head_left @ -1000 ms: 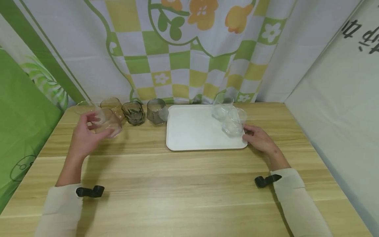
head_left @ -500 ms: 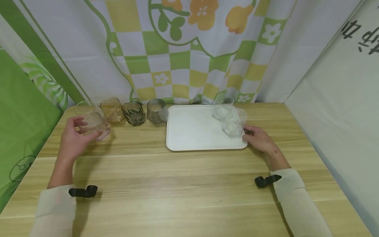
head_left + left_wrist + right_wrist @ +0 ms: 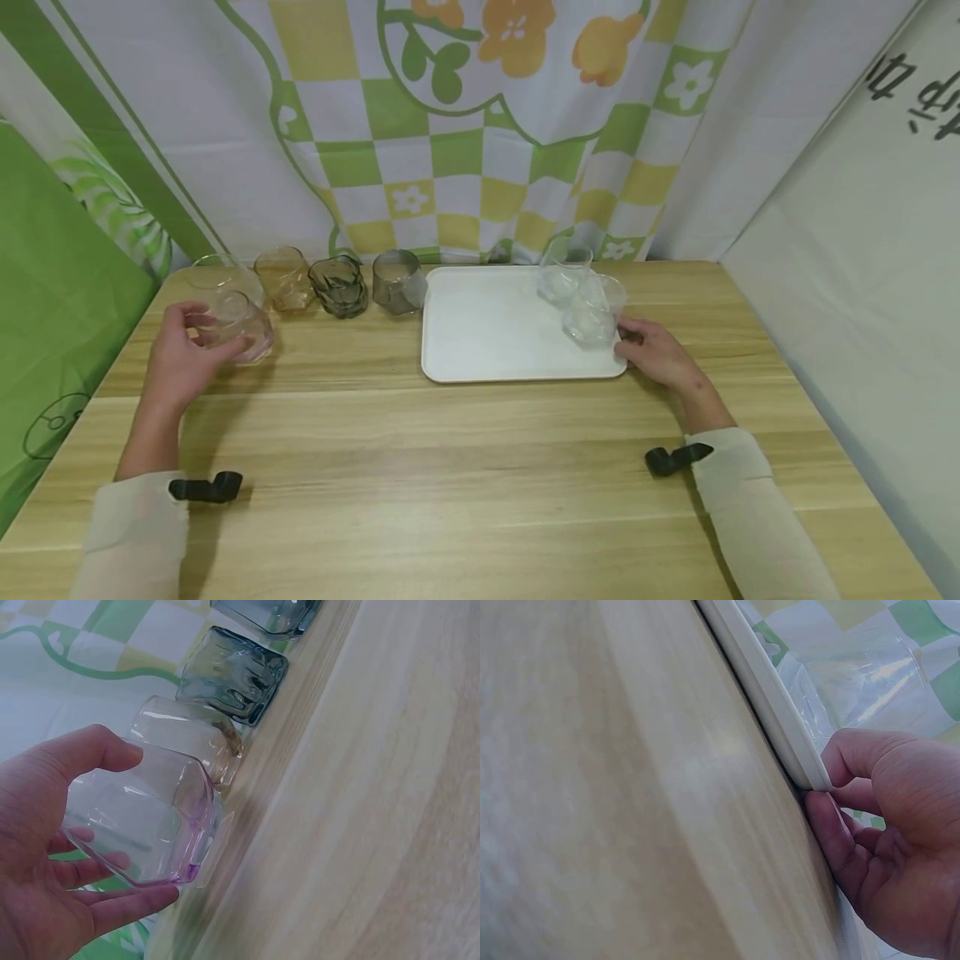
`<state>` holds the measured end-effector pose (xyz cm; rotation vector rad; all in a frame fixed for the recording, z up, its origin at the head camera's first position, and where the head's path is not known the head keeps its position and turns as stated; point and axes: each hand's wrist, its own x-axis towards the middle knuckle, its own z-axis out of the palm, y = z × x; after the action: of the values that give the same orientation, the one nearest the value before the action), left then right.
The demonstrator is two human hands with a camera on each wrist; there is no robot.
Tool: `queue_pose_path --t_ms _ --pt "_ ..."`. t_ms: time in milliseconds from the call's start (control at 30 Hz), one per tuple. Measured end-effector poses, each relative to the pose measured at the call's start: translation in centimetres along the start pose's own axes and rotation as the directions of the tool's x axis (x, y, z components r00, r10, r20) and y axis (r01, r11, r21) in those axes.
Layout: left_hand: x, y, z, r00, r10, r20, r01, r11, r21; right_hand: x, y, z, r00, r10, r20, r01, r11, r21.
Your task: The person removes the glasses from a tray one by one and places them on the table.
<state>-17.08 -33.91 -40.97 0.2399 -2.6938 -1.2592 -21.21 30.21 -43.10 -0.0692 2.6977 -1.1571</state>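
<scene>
My left hand (image 3: 176, 358) holds a clear drinking glass (image 3: 142, 814) with a pink-purple tint at its base. In the left wrist view the thumb lies on one side of it and the fingers on the other; its base is close over the table or on it. The right hand (image 3: 662, 357) pinches the near right corner of a white tray (image 3: 487, 333), thumb and fingers at its rim (image 3: 810, 769). Toward that tray's right end stand two clear glasses, a rear one (image 3: 558, 287) and a front one (image 3: 588, 321).
Along the back of the wooden table (image 3: 450, 483) stand a clear glass (image 3: 217, 265), an amber glass (image 3: 285, 282), a dark wavy glass (image 3: 339, 292) and a grey glass (image 3: 396, 282) by the tray's left edge. A patterned curtain (image 3: 457, 150) hangs behind.
My left hand has carried the tinted glass left and a little nearer to me, away from the front of the amber glass. The right hand and the tray have stayed put.
</scene>
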Motion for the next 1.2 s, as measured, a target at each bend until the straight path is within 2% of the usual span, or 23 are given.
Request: queue_pose_path --t_ms 433,800,1200 --pt "-0.38 -0.32 0.24 1.000 0.011 0.005 -0.011 1.000 0.002 0.07 0.08 0.11 1.000 0.004 0.000 -0.004 1.000 0.001" --pt "-0.40 -0.47 -0.09 0.998 -0.004 0.058 0.007 0.999 -0.041 0.06 0.05 0.04 1.000 -0.020 -0.001 0.020 1.000 -0.008" --pt "-0.51 -0.14 -0.23 0.997 -0.018 0.076 0.023 0.997 -0.071 0.17 0.13 0.01 0.999 -0.032 -0.003 0.031 0.999 -0.016"
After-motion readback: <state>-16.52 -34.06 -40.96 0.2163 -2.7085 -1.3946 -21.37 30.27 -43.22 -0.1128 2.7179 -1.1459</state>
